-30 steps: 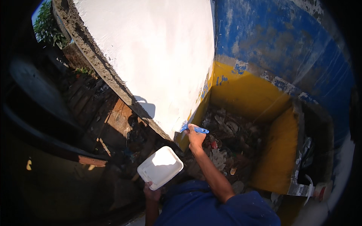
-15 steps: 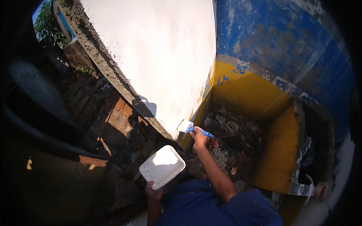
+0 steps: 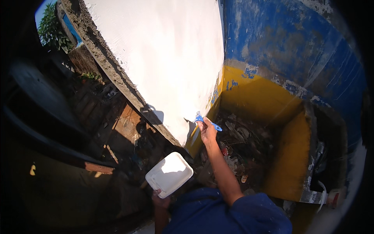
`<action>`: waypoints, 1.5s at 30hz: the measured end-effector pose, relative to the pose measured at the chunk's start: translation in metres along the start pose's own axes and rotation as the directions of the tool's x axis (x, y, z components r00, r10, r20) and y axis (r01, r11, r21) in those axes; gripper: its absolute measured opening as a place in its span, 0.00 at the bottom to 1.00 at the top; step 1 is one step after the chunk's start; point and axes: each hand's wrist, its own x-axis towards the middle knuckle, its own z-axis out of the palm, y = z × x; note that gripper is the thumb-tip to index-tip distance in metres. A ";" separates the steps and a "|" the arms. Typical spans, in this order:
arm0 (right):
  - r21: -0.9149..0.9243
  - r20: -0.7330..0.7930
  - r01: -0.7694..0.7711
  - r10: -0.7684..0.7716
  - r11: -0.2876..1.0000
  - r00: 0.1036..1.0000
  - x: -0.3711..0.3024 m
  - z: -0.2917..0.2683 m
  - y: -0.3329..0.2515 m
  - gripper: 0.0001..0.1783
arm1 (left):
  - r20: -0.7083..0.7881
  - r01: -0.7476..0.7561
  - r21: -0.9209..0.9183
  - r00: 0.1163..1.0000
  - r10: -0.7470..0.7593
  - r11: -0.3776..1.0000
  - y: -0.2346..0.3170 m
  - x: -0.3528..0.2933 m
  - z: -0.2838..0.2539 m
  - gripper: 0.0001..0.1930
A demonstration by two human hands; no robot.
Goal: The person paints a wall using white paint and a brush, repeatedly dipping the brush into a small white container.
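Observation:
My right hand [image 3: 208, 132] is closed round the blue handle of a paintbrush [image 3: 200, 118]. Its white-coated bristles lie against the lower right part of a white-painted wall [image 3: 167, 58], close to the corner. Low at the centre, my left hand [image 3: 160, 199] grips the near edge of a shallow white tray [image 3: 170, 174], thumb over the rim. Sun lights the far part of the tray, and shadow covers the near part. A thin layer of white paint may be inside, but I cannot tell for sure.
On the right stands a blue and yellow wall [image 3: 259, 91] with peeling paint. Debris [image 3: 241, 134] lies on the ground below it, beside a low yellow partition [image 3: 286, 156]. A rough cement edge [image 3: 113, 80] borders the white wall. Wooden boards [image 3: 126, 121] lie at left.
My right hand has moved the paintbrush up and slightly right along the white wall. The tray in my left hand stays almost in place.

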 end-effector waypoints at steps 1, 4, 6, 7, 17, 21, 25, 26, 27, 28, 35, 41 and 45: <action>-0.033 -0.148 -0.046 0.041 0.998 0.988 0.005 -0.038 0.016 0.07 | 0.007 -0.004 -0.001 1.000 0.004 1.000 -0.002 0.002 0.001 0.37; -0.317 -0.408 -0.143 0.001 0.938 0.913 -0.009 -0.049 0.032 0.08 | 0.020 -0.005 -0.015 1.000 0.006 1.000 0.000 -0.005 0.007 0.37; -0.382 -0.290 -0.090 -0.026 0.920 0.957 -0.011 -0.035 0.032 0.08 | 0.016 0.007 -0.006 1.000 -0.006 1.000 0.000 -0.005 0.009 0.37; -0.456 -0.208 -0.008 -0.098 0.890 0.973 -0.012 -0.015 0.021 0.07 | -0.007 0.010 0.006 1.000 -0.010 1.000 -0.002 -0.006 0.005 0.37; 0.057 0.109 -0.079 0.073 0.995 0.991 0.004 0.034 -0.022 0.08 | 0.079 0.049 0.053 0.995 -0.053 0.997 -0.011 0.004 0.010 0.38; -0.386 -0.400 -0.205 0.037 0.899 0.916 0.002 -0.044 0.010 0.05 | 0.085 0.044 0.057 0.995 -0.049 0.997 -0.012 0.003 0.009 0.37; -0.473 -0.261 -0.115 -0.014 0.873 0.965 -0.017 -0.029 0.012 0.05 | 0.035 0.038 0.090 0.999 -0.041 0.995 -0.014 0.003 0.006 0.37; -0.489 -0.149 -0.037 -0.041 0.871 0.988 -0.023 -0.013 0.007 0.05 | 0.017 0.042 0.097 0.999 -0.044 0.994 -0.016 0.003 0.004 0.37; -0.452 -0.117 0.003 -0.062 0.892 0.991 -0.040 0.014 0.002 0.06 | 0.024 0.052 0.095 0.998 -0.055 0.994 -0.015 0.000 0.001 0.37; -0.412 -0.082 0.043 -0.085 0.910 0.993 -0.056 0.040 -0.007 0.07 | 0.034 0.058 0.092 0.998 -0.062 0.994 -0.013 -0.002 0.000 0.37; -0.103 0.327 0.102 -0.063 0.989 0.943 -0.100 0.100 -0.057 0.11 | 0.019 0.029 0.061 0.999 -0.031 0.998 -0.015 -0.014 -0.013 0.37; -0.396 -0.161 -0.054 -0.012 0.917 0.987 -0.079 -0.032 0.027 0.08 | -0.028 0.043 0.064 0.999 -0.042 0.997 -0.013 -0.019 -0.009 0.38; -0.498 -0.181 -0.066 -0.029 0.865 0.983 -0.092 -0.041 0.007 0.07 | -0.041 0.046 0.153 0.998 -0.040 0.987 -0.012 -0.024 -0.004 0.38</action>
